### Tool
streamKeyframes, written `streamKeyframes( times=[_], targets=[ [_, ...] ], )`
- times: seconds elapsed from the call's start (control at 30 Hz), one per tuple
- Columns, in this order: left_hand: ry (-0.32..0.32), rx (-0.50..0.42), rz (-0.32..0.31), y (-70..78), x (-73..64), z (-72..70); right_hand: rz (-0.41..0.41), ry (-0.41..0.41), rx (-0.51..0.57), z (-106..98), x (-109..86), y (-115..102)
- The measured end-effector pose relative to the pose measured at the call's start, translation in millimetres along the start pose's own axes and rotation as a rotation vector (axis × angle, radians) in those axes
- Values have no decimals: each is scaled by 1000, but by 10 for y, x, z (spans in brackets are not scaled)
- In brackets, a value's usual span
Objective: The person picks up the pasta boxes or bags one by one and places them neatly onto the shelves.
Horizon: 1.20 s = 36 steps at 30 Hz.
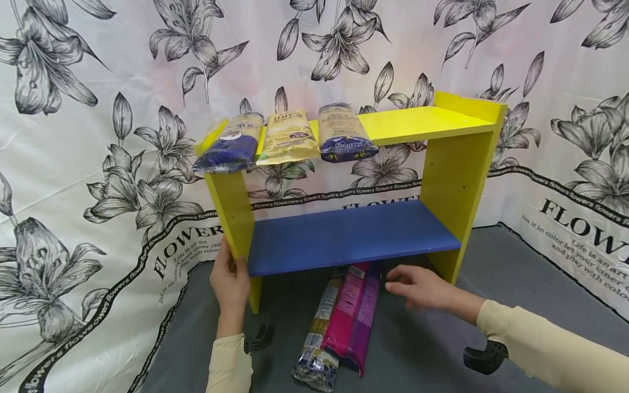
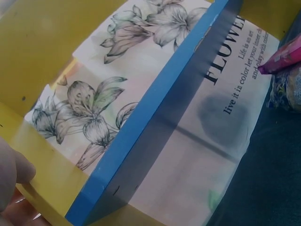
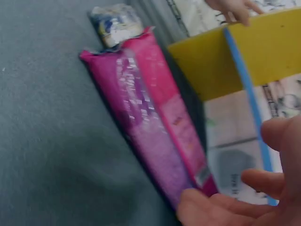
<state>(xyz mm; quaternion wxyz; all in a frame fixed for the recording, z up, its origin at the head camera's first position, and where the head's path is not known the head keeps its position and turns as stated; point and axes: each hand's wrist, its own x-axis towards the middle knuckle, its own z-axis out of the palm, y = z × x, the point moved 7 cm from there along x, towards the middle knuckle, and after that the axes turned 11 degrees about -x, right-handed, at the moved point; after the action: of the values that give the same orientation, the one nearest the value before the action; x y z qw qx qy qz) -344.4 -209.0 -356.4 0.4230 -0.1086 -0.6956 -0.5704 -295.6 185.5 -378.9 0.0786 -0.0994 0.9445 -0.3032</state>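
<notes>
My left hand (image 1: pixel 231 278) grips the left side panel of a yellow shelf (image 1: pixel 449 180), thumb on the inner face and fingers round the outside. My right hand (image 1: pixel 420 286) hovers right of a long pink and purple packet (image 1: pixel 350 319), below the blue middle board (image 1: pixel 344 234). Its fingers are loosely bent and hold nothing. In the right wrist view, the fingertips overlap the near end of the pink packet (image 3: pixel 141 108); whether they touch it I cannot tell. Beside it a clear-and-brown packet (image 1: pixel 319 333) lies on the floor, partly under the pink one.
On the shelf's top lie a blue-ended packet (image 1: pixel 236 142), a yellow packet (image 1: pixel 288 137) and a spaghetti packet (image 1: pixel 345 131), all overhanging the front edge. A flower-printed cloth (image 1: pixel 64 164) hangs behind. Grey cloth (image 1: pixel 408 349) covers the surface below.
</notes>
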Motion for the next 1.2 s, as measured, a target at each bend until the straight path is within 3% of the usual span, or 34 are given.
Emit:
streamKeyframes(
  times=[0.1,0.23,0.33,0.5,0.77,1.2],
  targets=[
    [8,-6,6,5,-1,-11,42,-71,27,263,125,9],
    [8,-18,14,14,-9,-2,80,-103,50,507,320,-25],
    [2,-29,7,14,-21,19,52,-79,-39,606,446,-92],
    [-12,-37,7,0,-14,37,7,-30,-163,694,606,-262],
    [-2,-11,16,-5,-3,-4,28,-50,-369,856,813,-489],
    [3,4,65,15,8,-10,60,29,-439,863,880,-571]
  ],
)
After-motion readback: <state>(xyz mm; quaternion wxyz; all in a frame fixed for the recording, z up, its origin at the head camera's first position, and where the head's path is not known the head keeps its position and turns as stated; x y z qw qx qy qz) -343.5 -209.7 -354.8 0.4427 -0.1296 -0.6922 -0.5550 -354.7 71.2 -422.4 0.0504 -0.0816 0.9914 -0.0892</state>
